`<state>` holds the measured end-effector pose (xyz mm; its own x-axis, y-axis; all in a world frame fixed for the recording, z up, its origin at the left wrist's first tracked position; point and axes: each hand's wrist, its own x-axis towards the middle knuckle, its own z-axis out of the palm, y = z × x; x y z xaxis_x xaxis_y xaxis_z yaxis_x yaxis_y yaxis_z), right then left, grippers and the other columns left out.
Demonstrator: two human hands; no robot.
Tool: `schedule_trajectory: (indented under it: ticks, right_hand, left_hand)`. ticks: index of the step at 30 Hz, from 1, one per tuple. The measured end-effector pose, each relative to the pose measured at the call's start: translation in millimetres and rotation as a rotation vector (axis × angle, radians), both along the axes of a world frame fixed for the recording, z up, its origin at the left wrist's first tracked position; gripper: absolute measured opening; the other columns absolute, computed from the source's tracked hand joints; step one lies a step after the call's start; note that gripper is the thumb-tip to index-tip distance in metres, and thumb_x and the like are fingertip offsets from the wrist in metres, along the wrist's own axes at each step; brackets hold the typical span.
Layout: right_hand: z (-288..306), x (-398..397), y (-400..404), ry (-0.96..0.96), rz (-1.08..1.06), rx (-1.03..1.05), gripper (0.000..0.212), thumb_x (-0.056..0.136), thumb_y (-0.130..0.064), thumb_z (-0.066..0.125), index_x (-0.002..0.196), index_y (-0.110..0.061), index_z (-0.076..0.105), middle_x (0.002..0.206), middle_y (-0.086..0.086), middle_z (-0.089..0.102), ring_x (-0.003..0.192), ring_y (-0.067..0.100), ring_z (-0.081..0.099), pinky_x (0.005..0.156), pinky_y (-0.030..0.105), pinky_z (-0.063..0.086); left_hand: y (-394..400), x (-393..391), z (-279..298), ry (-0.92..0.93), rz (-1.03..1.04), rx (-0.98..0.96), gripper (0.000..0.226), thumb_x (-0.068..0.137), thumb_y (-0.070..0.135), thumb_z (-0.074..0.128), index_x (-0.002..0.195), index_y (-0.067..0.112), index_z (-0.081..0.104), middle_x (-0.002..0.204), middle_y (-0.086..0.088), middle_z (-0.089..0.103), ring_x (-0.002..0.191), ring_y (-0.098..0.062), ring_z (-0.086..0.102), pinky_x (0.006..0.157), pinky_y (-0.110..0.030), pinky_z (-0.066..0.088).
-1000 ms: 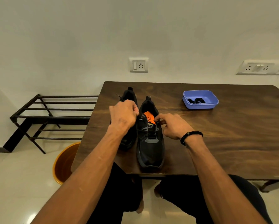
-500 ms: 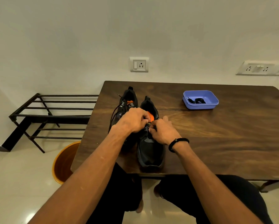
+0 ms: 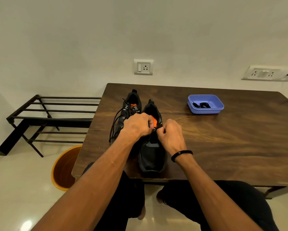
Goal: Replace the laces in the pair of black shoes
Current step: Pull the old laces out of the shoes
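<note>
Drew together since a second ago: left hand (image 3: 137, 125) off the far-left shoe, right hand (image 3: 170, 135) inward, both now meeting over the throat of the right shoe (image 3: 152, 147). Stood toe toward the body, heel toward the wall, long axis running straight away along the table (image 3: 223, 147), directly between the two hands. Curled on both sides, fingertips pinched at the top eyelets beside the orange tongue (image 3: 153, 122); seemingly on lace, though too small to tell. Lay just left and farther back, the left shoe (image 3: 131, 109), its loose lace (image 3: 114, 125) trailing toward the table edge. Held dark laces, well to the right, the blue tray (image 3: 205, 105). Judged equally near, neither hand favoured.
</note>
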<state>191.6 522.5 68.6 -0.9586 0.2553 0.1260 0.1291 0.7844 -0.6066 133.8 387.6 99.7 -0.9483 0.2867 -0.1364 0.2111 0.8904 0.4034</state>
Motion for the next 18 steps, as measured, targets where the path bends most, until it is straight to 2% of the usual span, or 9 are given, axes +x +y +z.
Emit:
schedule_trajectory:
  ticks: [2, 5, 7, 9, 11, 13, 15, 18]
  right_hand:
    - [3, 1, 2, -0.002, -0.149, -0.154, 0.014, 0.085, -0.01, 0.056, 0.073, -0.007, 0.049, 0.075, 0.011, 0.057, 0.073, 0.027, 0.054, 0.06, 0.043, 0.043]
    - [6, 7, 5, -0.039, -0.224, -0.239, 0.018, 0.081, -0.008, 0.057, 0.064, -0.005, 0.052, 0.065, 0.015, 0.059, 0.066, 0.03, 0.057, 0.067, 0.05, 0.053]
    - [9, 15, 6, -0.067, -0.164, -0.219, 0.008, 0.086, -0.005, 0.059, 0.078, -0.008, 0.057, 0.088, 0.016, 0.066, 0.08, 0.029, 0.06, 0.07, 0.043, 0.051]
    - [13, 19, 8, 0.023, -0.024, -0.099, 0.017, 0.089, -0.005, 0.063, 0.101, -0.015, 0.056, 0.117, 0.008, 0.054, 0.103, 0.024, 0.053, 0.084, 0.032, 0.046]
    - [17, 13, 7, 0.073, 0.166, 0.112, 0.023, 0.088, -0.01, 0.068, 0.107, -0.019, 0.06, 0.134, 0.006, 0.042, 0.121, 0.027, 0.042, 0.097, 0.036, 0.044]
    - [21, 4, 2, -0.058, 0.295, 0.308, 0.023, 0.088, -0.016, 0.072, 0.11, -0.017, 0.066, 0.149, 0.008, 0.031, 0.133, 0.033, 0.033, 0.103, 0.044, 0.045]
    - [24, -4, -2, -0.208, 0.327, 0.4, 0.029, 0.091, -0.019, 0.073, 0.118, -0.013, 0.066, 0.155, 0.01, 0.024, 0.137, 0.038, 0.028, 0.108, 0.051, 0.043]
    - [20, -16, 3, -0.214, 0.41, 0.436, 0.031, 0.095, -0.02, 0.07, 0.125, -0.014, 0.065, 0.154, 0.011, 0.027, 0.135, 0.037, 0.031, 0.107, 0.05, 0.044]
  left_hand:
    - [0, -1, 0, -0.028, 0.008, 0.016, 0.012, 0.086, 0.024, 0.067, 0.081, 0.035, 0.07, 0.094, 0.012, 0.07, 0.096, -0.018, 0.067, 0.091, -0.044, 0.054]
    - [-3, -1, -5, -0.071, 0.01, 0.089, 0.013, 0.087, 0.022, 0.072, 0.082, 0.034, 0.071, 0.092, 0.011, 0.07, 0.094, -0.015, 0.067, 0.091, -0.042, 0.056]
    - [-9, 1, -7, -0.101, 0.01, 0.184, 0.016, 0.088, 0.019, 0.075, 0.082, 0.033, 0.073, 0.089, 0.008, 0.072, 0.088, -0.011, 0.069, 0.092, -0.037, 0.057]
    - [-16, 5, -7, -0.109, -0.009, 0.234, 0.02, 0.093, 0.014, 0.072, 0.091, 0.033, 0.076, 0.092, 0.006, 0.073, 0.083, -0.007, 0.068, 0.089, -0.027, 0.055]
    - [-23, 4, -6, -0.079, -0.056, 0.215, 0.027, 0.097, 0.009, 0.065, 0.103, 0.032, 0.076, 0.094, 0.003, 0.072, 0.081, -0.008, 0.065, 0.083, -0.028, 0.053]
    - [-24, 4, -4, -0.074, -0.126, 0.152, 0.037, 0.095, 0.004, 0.062, 0.117, 0.032, 0.072, 0.091, -0.001, 0.071, 0.084, -0.015, 0.066, 0.087, -0.034, 0.055]
    - [-20, 2, -2, -0.094, -0.167, 0.074, 0.044, 0.092, 0.004, 0.065, 0.124, 0.033, 0.068, 0.092, -0.004, 0.069, 0.087, -0.02, 0.066, 0.089, -0.038, 0.056]
    - [-8, -11, 10, -0.117, -0.205, -0.097, 0.03, 0.087, 0.011, 0.071, 0.108, 0.032, 0.068, 0.099, -0.003, 0.067, 0.096, -0.025, 0.066, 0.091, -0.047, 0.056]
